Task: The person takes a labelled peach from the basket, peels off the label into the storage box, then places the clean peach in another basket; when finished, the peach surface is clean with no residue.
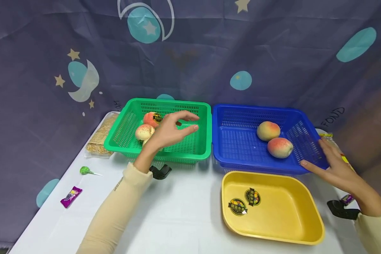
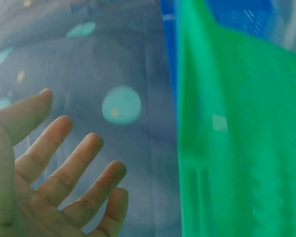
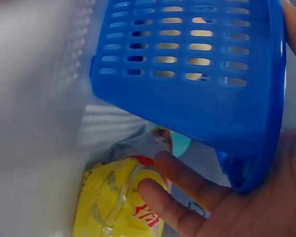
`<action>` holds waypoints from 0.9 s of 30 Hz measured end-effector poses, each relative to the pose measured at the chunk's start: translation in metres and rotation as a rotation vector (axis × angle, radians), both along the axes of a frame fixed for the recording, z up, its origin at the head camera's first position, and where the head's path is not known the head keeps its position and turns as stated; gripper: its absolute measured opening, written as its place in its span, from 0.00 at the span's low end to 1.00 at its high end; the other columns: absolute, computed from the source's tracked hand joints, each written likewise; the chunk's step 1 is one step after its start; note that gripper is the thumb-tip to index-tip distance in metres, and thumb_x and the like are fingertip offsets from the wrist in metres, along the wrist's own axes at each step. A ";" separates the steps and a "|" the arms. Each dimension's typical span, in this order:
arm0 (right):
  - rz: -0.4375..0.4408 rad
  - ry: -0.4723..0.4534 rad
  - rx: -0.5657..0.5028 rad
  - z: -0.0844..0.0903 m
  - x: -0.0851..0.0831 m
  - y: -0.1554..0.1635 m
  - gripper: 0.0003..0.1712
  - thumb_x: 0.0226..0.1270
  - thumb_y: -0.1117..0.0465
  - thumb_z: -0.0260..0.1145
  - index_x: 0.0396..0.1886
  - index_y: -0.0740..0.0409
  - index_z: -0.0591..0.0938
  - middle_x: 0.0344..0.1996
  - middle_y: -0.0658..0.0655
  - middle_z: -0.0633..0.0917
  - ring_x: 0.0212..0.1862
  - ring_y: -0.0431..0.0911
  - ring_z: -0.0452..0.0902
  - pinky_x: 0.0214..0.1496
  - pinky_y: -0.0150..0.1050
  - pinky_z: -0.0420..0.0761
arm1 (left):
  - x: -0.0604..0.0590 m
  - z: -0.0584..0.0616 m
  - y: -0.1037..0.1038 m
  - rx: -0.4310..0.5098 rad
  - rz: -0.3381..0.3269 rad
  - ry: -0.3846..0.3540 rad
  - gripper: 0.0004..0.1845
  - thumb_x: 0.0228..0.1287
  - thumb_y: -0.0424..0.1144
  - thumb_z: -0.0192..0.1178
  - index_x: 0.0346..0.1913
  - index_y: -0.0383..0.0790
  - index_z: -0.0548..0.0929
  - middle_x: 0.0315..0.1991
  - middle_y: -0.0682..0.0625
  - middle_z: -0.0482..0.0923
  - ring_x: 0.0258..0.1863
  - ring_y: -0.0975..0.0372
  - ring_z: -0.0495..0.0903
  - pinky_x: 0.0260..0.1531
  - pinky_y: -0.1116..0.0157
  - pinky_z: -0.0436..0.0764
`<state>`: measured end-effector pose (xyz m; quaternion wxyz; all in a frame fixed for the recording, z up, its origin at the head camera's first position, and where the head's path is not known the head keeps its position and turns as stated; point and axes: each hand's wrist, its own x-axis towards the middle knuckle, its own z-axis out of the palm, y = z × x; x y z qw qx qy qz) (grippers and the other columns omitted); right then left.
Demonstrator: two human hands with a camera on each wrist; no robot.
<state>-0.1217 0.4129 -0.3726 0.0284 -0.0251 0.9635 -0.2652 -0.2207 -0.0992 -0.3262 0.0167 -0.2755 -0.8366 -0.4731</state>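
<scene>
My left hand (image 1: 173,130) hovers over the green basket (image 1: 206,151), fingers loosely spread with nothing between them. Beneath and behind it are a peach with a black sticker (image 1: 150,119) and a pale peach (image 1: 145,132); the hand partly hides the fruit there. My right hand (image 1: 339,173) is at the right end of the blue basket (image 1: 235,160). Its thumb lies by the front corner, and its fingers extend loosely along the outside in the right wrist view. Two peaches, one behind (image 1: 268,131) and one in front (image 1: 280,147), lie in the blue basket.
A yellow tray (image 1: 273,236) with two round stickers stands before the blue basket. At left lie a bag of grain (image 1: 100,139), a green lollipop (image 1: 85,170) and a purple packet (image 1: 71,197). A yellow bag (image 3: 113,197) sits beyond the right hand. A patterned cloth (image 1: 190,53) hangs behind.
</scene>
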 end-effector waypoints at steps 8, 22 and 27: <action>0.021 0.034 0.031 0.005 -0.006 -0.003 0.60 0.71 0.44 0.63 0.81 0.67 0.36 0.79 0.77 0.34 0.76 0.80 0.29 0.68 0.83 0.35 | 0.011 -0.026 -0.077 0.030 0.244 0.026 0.20 0.67 0.48 0.69 0.60 0.50 0.84 0.65 0.50 0.78 0.66 0.53 0.74 0.66 0.44 0.71; 0.007 0.161 0.141 0.028 -0.020 -0.033 0.53 0.69 0.43 0.66 0.79 0.69 0.55 0.80 0.75 0.45 0.72 0.82 0.41 0.59 0.82 0.45 | 0.019 -0.052 -0.168 -0.308 0.454 0.020 0.43 0.64 0.59 0.67 0.78 0.48 0.65 0.82 0.42 0.51 0.83 0.43 0.41 0.69 0.25 0.44; 0.099 0.231 0.042 0.040 -0.033 -0.072 0.44 0.67 0.48 0.71 0.75 0.67 0.67 0.76 0.75 0.60 0.75 0.77 0.46 0.69 0.82 0.44 | 0.021 -0.059 -0.187 -0.343 0.463 -0.066 0.50 0.64 0.61 0.65 0.82 0.46 0.55 0.83 0.40 0.47 0.82 0.40 0.41 0.70 0.26 0.48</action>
